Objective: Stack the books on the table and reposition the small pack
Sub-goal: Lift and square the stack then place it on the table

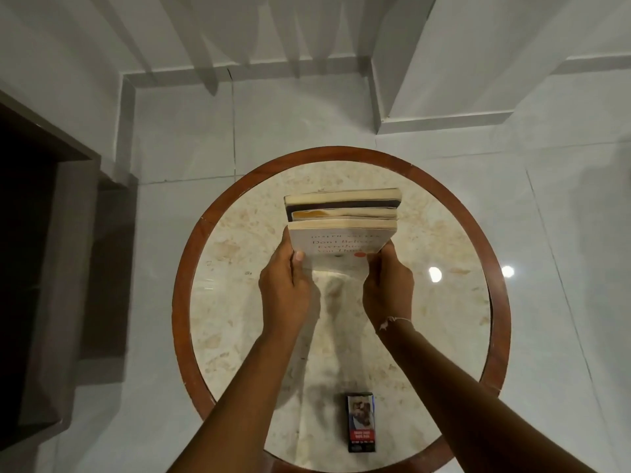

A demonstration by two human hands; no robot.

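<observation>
The fingers of the left hand (285,285) wrap the left edge of a group of three books (342,221), the thumb lying flat on the near white cover, its nail showing by the lower left corner. The fingers of the right hand (387,285) close on the opposite edge, the thumb pressed beside a small red dot on that cover. Both hands clamp the books between them, standing them on edge with the page blocks facing up. The nearest is a white paperback (338,245) whose printed title is only partly readable; behind it sits a thinner book with an orange patch at its top, and behind that a dark-covered book with yellowed pages. Whether their lower edges touch the surface or hang just above it cannot be told.

A thin white thread bracelet (392,320) circles the right wrist. Both bare forearms reach in from the bottom of the view.

The surface (239,302) is a round cream marble top inside a reddish-brown wooden rim. The small pack (361,422), dark with a photo and a red label, lies flat near the surface's near edge, well apart from the books and between the forearms. Pale glossy floor tiles (563,216) surround the surface.
</observation>
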